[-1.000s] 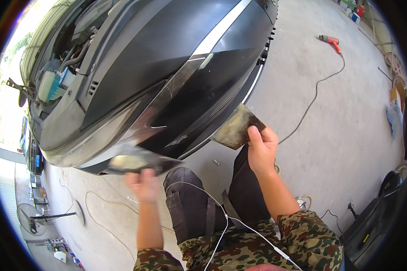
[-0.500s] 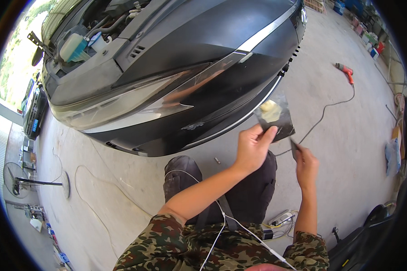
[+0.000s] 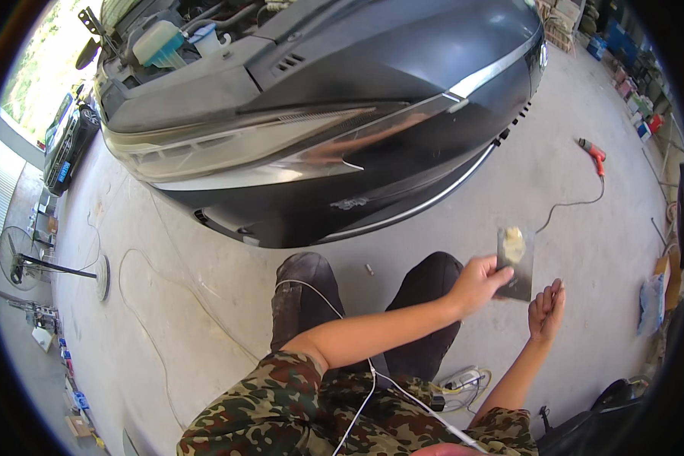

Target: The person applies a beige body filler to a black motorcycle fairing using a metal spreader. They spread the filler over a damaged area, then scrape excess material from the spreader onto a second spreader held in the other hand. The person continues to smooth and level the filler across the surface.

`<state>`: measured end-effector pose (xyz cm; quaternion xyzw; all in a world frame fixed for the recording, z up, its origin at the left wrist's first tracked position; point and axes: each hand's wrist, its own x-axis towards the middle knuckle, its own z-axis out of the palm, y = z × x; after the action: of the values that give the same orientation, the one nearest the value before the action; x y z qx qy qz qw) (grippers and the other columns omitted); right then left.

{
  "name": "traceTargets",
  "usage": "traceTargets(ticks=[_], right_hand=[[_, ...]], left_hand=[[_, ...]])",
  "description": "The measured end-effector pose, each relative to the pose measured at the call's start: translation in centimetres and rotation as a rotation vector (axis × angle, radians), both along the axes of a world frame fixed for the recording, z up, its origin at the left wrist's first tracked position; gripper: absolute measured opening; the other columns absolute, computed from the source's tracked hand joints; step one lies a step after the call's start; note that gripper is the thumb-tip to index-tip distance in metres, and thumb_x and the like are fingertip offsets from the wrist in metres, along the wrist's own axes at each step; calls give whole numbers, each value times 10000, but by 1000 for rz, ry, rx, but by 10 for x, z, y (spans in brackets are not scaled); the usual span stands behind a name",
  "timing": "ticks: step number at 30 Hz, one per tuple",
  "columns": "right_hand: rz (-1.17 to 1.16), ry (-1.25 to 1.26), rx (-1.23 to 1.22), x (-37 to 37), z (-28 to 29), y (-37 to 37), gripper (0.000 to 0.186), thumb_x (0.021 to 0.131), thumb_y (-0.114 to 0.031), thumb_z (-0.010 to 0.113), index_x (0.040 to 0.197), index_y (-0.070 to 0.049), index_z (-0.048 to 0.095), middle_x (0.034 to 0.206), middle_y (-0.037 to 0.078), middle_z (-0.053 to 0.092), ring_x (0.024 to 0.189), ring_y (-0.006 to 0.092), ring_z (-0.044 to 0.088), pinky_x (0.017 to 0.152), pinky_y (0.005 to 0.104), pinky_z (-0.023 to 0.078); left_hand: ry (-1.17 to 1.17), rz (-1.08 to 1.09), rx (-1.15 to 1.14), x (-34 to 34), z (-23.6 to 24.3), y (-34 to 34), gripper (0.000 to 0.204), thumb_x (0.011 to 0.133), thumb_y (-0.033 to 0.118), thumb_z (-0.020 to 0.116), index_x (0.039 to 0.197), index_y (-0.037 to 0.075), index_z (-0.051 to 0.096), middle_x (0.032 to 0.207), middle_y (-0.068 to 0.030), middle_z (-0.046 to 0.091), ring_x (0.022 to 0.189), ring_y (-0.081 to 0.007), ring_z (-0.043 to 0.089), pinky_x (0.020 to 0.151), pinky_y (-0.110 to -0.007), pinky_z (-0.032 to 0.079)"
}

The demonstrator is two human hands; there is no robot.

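Observation:
My left hand point(image 3: 476, 289) is closed on a thin dark rectangular plate point(image 3: 519, 287), thumb on top. A lump of pale yellow putty point(image 3: 514, 245) lies on the plate's far part. Just right of the plate, my right hand point(image 3: 544, 313) is closed around a thin scraper point(image 3: 557, 287), seen nearly edge-on and mostly hidden by the fingers. Both hands are in front of my right knee, apart from the car. Ahead stands a dark car's front bumper point(image 3: 289, 219) with a small pale scuffed patch point(image 3: 348, 204) below the headlight point(image 3: 228, 148).
A red heat gun point(image 3: 594, 154) with a dark cord lies on the concrete floor at right. A power strip point(image 3: 463, 378) with cables is beside my right leg. White cords cross the floor and my lap. A standing fan point(image 3: 61, 267) lies at left.
My left hand has carried the plate right and toward me, turning it more upright. My right hand has moved right and rotated, so the scraper shows less. The view has shifted slightly.

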<state>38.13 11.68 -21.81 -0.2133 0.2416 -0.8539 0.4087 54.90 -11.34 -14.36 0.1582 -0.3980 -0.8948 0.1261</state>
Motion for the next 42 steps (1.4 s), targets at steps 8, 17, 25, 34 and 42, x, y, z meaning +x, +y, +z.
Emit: traceTargets(ticks=[8,17,25,34,42], right_hand=[[-311,753,1040,32,-87,-9,415,1046,-264,652,1391,-34,627,1248,49,688,1109,175,659,1004,361,548],[-235,228,1080,69,-47,-39,344,1091,-302,614,1274,-15,664,1097,42,712,943,136,676,844,322,559],[-384,240,967,92,-34,-68,345,1088,-308,628,1286,-27,657,1125,23,687,1039,150,638,913,357,522],[-490,761,967,168,78,-151,465,1033,-229,488,1394,23,636,1239,61,695,1113,135,593,1019,295,435],[-474,2058,498,249,255,-297,202,890,-99,655,866,-10,476,1664,296,396,1593,456,298,1275,543,266]], left_hand=[[215,-251,71,41,27,0,226,1103,147,606,1240,-13,688,1078,-26,761,960,-90,712,826,-298,631],[-55,-21,-563,159,9,-66,228,1063,170,689,1215,3,724,908,50,675,782,-23,531,682,-245,459],[-44,477,-910,296,-13,-126,207,959,166,801,889,-11,721,581,-55,537,484,-123,470,492,-316,385],[-192,833,-714,436,-66,-160,227,941,166,781,1069,-15,729,902,-9,644,764,-96,505,702,-280,387],[-173,955,-664,473,-88,-157,312,978,236,770,1087,-51,711,1078,-90,703,928,-152,624,788,-282,475]])
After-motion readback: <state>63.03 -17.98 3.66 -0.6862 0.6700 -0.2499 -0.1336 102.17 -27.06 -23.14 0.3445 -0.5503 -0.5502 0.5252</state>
